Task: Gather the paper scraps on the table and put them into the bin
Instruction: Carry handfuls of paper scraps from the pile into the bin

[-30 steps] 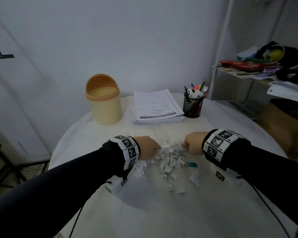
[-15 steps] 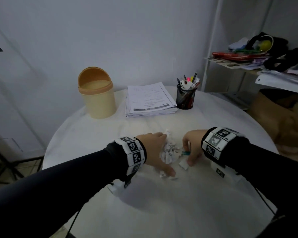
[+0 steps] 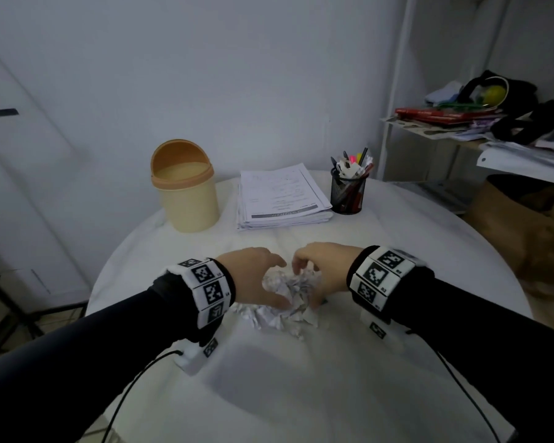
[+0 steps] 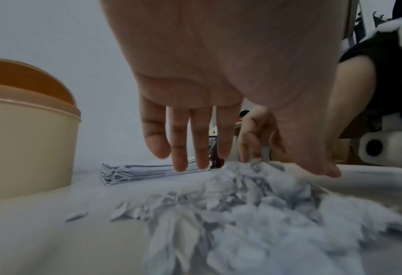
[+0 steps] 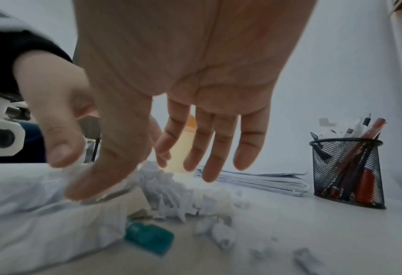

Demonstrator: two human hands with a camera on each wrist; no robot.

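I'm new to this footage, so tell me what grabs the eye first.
Two hands, left and right, cup a heap of white paper scraps at the middle of the round table. Behind it to the left stands a beige bin, its orange lid tipped open.

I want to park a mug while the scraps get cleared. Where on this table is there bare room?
Bare cloth of the table lies near the person, between both sleeves, and at the right edge beyond the pen cup. Crowded: the bin, paper stack and pen cup along the back, and both hands around the paper scraps mid-table.
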